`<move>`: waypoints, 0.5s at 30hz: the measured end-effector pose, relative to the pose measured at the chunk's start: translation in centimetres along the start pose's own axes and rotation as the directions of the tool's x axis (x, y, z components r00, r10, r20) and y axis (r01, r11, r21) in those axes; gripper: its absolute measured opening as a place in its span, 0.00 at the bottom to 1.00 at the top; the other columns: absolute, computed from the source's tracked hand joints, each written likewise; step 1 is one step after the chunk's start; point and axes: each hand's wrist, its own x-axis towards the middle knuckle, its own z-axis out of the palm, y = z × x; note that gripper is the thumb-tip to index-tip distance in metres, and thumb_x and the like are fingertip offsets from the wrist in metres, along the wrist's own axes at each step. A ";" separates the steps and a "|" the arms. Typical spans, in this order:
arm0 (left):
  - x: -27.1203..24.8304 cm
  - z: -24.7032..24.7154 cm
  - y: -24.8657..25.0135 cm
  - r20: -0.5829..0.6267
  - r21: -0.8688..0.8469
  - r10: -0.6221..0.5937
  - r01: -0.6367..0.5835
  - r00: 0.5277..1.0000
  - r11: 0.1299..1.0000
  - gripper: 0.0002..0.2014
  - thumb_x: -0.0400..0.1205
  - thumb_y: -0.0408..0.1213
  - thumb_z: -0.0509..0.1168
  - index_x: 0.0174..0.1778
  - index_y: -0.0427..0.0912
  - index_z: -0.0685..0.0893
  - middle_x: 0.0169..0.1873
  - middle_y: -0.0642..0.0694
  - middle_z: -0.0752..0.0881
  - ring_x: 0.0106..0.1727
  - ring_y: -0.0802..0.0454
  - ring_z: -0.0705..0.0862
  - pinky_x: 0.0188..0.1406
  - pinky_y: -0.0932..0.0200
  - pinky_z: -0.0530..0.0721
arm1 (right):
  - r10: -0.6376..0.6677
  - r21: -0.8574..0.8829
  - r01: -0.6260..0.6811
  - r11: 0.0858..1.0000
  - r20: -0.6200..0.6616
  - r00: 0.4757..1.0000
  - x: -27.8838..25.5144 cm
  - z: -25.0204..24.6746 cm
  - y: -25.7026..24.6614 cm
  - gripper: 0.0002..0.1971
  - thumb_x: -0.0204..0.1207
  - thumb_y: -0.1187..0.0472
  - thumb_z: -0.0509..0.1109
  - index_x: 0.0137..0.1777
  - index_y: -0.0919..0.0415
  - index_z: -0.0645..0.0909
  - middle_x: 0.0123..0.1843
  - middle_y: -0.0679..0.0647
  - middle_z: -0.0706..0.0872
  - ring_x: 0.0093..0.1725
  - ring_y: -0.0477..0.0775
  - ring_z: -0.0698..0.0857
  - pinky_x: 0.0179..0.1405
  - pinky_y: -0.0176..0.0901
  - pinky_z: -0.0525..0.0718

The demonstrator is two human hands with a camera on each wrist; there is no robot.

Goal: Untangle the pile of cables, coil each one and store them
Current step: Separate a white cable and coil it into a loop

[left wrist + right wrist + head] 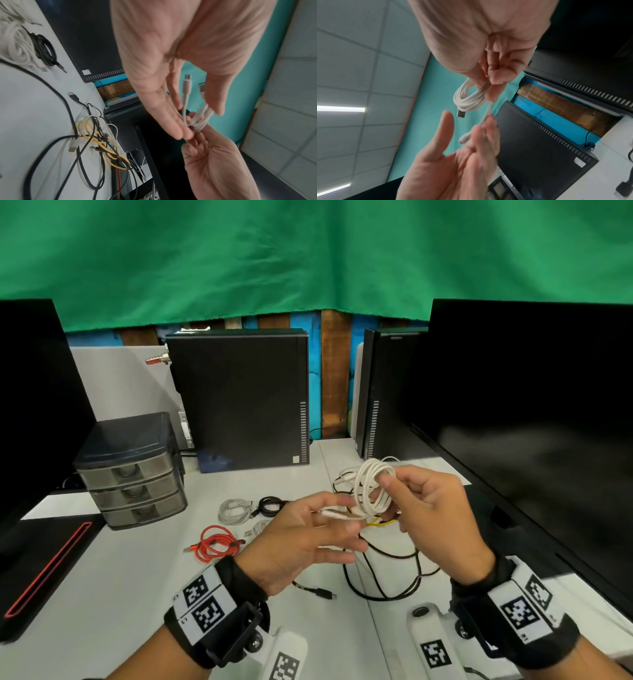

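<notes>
White cable coil (373,487) hangs above the worktop (137,577), pinched in the right hand (435,518) grip; left hand (301,542), fingers spread, touches its loose plug end.

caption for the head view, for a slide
Right hand holds a coiled white cable while left hand guides its loose end.

No brand, word or number can be read anywhere. The black wrist bands (219,607) carry white tags with black square-code patterns (208,615), and tiny marks beside them are too small to read. The small white sticker (297,459) on the computer tower (239,398) is illegible.
</notes>
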 end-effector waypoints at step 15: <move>-0.1 -1.3 0.2 0.112 0.247 0.094 -0.120 0.989 0.961 0.17 0.88 0.44 0.62 0.47 0.33 0.88 0.26 0.48 0.81 0.29 0.53 0.82 0.42 0.55 0.87 | 0.004 0.026 -0.009 1.000 0.188 0.982 -0.5 0.2 0.2 0.07 0.81 0.64 0.72 0.48 0.60 0.92 0.27 0.46 0.83 0.26 0.40 0.76 0.26 0.27 0.73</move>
